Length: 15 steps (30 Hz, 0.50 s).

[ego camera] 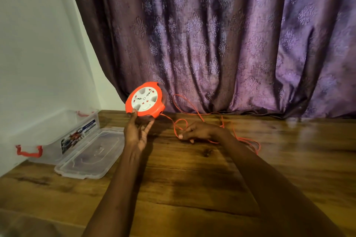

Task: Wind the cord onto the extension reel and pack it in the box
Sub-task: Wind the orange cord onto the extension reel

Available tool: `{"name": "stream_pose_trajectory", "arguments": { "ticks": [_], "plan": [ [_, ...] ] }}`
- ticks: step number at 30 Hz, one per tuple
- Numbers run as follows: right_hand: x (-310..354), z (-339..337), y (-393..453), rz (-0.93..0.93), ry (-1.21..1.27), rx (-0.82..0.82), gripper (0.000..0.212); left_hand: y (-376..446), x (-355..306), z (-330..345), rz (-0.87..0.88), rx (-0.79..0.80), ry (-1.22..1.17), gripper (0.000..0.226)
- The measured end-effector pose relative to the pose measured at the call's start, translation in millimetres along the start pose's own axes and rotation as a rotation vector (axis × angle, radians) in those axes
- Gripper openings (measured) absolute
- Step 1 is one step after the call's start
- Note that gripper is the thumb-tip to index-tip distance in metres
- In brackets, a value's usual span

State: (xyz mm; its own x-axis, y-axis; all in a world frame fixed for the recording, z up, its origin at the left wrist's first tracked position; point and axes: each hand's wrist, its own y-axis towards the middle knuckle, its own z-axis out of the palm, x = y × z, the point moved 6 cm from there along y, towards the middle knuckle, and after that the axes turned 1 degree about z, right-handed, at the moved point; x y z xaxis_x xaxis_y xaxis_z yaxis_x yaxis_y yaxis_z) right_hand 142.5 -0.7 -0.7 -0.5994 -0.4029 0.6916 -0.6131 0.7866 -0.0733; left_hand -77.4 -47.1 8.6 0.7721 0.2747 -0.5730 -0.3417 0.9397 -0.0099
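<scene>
My left hand (137, 131) holds up the round orange extension reel (144, 100) by its lower rim, thumb and fingers around the edge, its white socket face turned toward me. A thin orange cord (192, 107) runs from the reel's right side, loops over the wooden table (192, 179) and trails off to the right. My right hand (202, 131) lies low over the table and pinches a loop of that cord between its fingertips. The clear plastic box (57, 136) with red handles stands open at the far left.
The box's clear lid (90, 156) lies flat on the table just right of the box. A purple patterned curtain (231, 34) hangs behind the table's back edge, and a white wall (38, 54) closes the left side.
</scene>
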Motion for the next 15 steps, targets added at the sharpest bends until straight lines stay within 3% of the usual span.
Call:
{"name": "stream_pose_trajectory", "arguments": {
  "ticks": [3,6,8,11,15],
  "plan": [
    [-9.5,-6.5,-1.9,0.012,-0.042,-0.04,0.013,2.6,-1.4,-2.2,0.003,-0.007,0.007,0.036],
    [-24.4,-33.5,-7.1,0.055,-0.037,-0.366,0.026,4.5,-3.2,-6.3,0.026,-0.039,0.043,0.038],
    [-41.6,-56.2,-16.0,0.141,0.208,-0.608,0.023,4.5,-3.7,-8.2,0.048,-0.055,0.093,0.035],
    [-60.4,-76.3,-30.3,0.133,0.736,-0.752,0.021,4.5,-2.1,-8.9,0.081,-0.058,0.183,0.032],
    [-83.9,-102.2,-57.1,0.09,0.978,-0.916,0.024,3.8,-0.8,-12.1,0.103,-0.082,0.233,0.037]
  ]
}}
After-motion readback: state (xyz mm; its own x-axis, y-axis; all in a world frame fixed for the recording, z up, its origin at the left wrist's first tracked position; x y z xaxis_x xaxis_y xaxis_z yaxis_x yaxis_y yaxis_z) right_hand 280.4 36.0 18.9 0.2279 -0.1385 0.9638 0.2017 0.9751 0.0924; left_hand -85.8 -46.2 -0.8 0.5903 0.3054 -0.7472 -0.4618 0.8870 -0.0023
